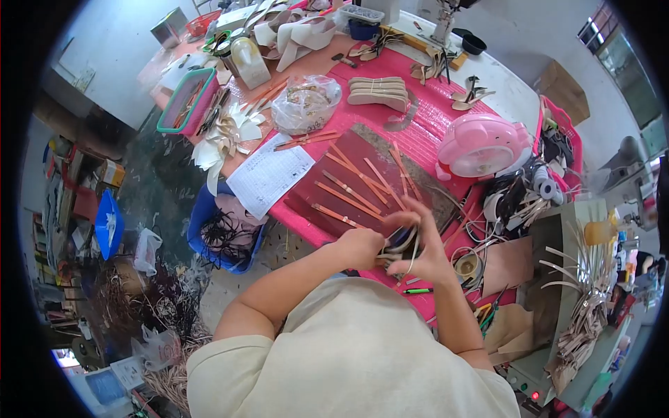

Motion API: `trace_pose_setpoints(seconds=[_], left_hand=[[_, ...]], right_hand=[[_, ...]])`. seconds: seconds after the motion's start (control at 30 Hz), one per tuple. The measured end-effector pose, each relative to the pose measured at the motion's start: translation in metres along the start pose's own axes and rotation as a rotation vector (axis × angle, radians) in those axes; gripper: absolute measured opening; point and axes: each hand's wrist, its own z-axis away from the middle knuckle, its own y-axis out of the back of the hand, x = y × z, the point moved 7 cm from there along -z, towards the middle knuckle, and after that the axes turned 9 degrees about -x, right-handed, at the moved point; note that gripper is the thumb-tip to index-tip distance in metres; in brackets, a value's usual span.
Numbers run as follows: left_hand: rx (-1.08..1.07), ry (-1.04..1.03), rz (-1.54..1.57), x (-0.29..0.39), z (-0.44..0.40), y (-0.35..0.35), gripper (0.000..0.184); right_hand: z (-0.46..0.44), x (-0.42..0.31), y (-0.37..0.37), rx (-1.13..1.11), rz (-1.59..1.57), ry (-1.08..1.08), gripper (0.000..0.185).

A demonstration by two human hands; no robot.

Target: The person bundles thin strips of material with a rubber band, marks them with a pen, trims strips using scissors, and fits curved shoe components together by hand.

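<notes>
My left hand [360, 247] is closed at the table's near edge, its fingers wrapped round a small bundle of straps [391, 259] that is mostly hidden. Close on its right, my right hand [431, 254] is curved around the same bundle, fingers and thumb apart. A thin pale band [416, 252] runs between that thumb and the fingers. Just beyond both hands, several orange-red strips [346, 188] lie fanned out on a dark red board [313, 184]. A green pen [418, 290] rests below my right hand.
A written sheet [270, 174] and a filled plastic bag [305, 104] lie left of the board. Banded insoles [378, 94] sit behind it. A pink fan [482, 145] and tangled cords stand right. Below the table's left edge is a blue bin [197, 233].
</notes>
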Motion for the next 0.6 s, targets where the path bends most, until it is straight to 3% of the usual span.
trace_pose_setpoints(seconds=[0.03, 0.1, 0.13, 0.17, 0.2, 0.23, 0.27, 0.3, 0.33, 0.4, 0.47, 0.5, 0.53, 0.57, 0.6], left_hand=[[-0.038, 0.133, -0.242, -0.013, -0.001, -0.006, 0.018], [0.001, 0.176, -0.235, -0.027, -0.008, -0.006, 0.020], [0.040, 0.222, -0.224, -0.029, -0.010, 0.002, 0.023], [0.140, 0.242, 0.138, -0.036, -0.012, 0.016, 0.020], [0.132, 0.237, 0.130, -0.036, -0.010, 0.022, 0.020], [0.246, 0.152, 0.743, -0.031, 0.001, 0.036, 0.020], [0.351, 0.060, 1.359, -0.024, 0.011, 0.042, 0.020], [0.336, 0.063, 1.357, -0.012, 0.019, 0.045, 0.020], [0.304, 0.040, 1.274, 0.003, 0.026, 0.048, 0.022], [0.267, 0.011, 1.192, 0.013, 0.027, 0.045, 0.024], [-0.064, 0.019, 0.156, 0.025, 0.021, 0.024, 0.026], [-0.066, 0.029, 0.161, 0.023, 0.022, 0.016, 0.026], [-0.143, 0.157, -0.132, 0.016, 0.020, 0.008, 0.027], [-0.216, 0.288, -0.422, 0.004, 0.020, 0.001, 0.028], [-0.214, 0.302, -0.411, -0.013, 0.018, -0.016, 0.028]], right_hand=[[-0.001, -0.014, -0.004, 0.006, 0.002, 0.004, 0.095], [-0.002, -0.044, -0.035, -0.272, 0.656, 0.193, 0.084], [0.000, -0.043, -0.034, -0.265, 0.662, 0.197, 0.084], [0.005, -0.037, -0.033, -0.252, 0.515, 0.195, 0.080], [0.007, -0.032, -0.032, -0.236, 0.438, 0.191, 0.078], [0.009, -0.026, -0.031, -0.220, 0.361, 0.189, 0.076], [0.008, -0.020, -0.016, -0.018, 0.068, 0.162, 0.086], [0.010, -0.008, -0.002, 0.182, -0.220, 0.136, 0.095], [0.014, 0.010, 0.012, 0.380, -0.508, 0.113, 0.105], [0.015, 0.030, 0.019, 0.371, -0.605, 0.054, 0.114], [0.014, 0.014, 0.012, 0.279, -0.525, 0.064, 0.111], [0.014, 0.012, 0.007, 0.272, -0.471, 0.030, 0.109], [0.014, 0.015, 0.005, 0.263, -0.476, 0.035, 0.109], [0.014, 0.012, -0.004, 0.126, -0.154, 0.048, 0.107], [0.016, 0.011, -0.017, -0.012, 0.159, 0.054, 0.106]])
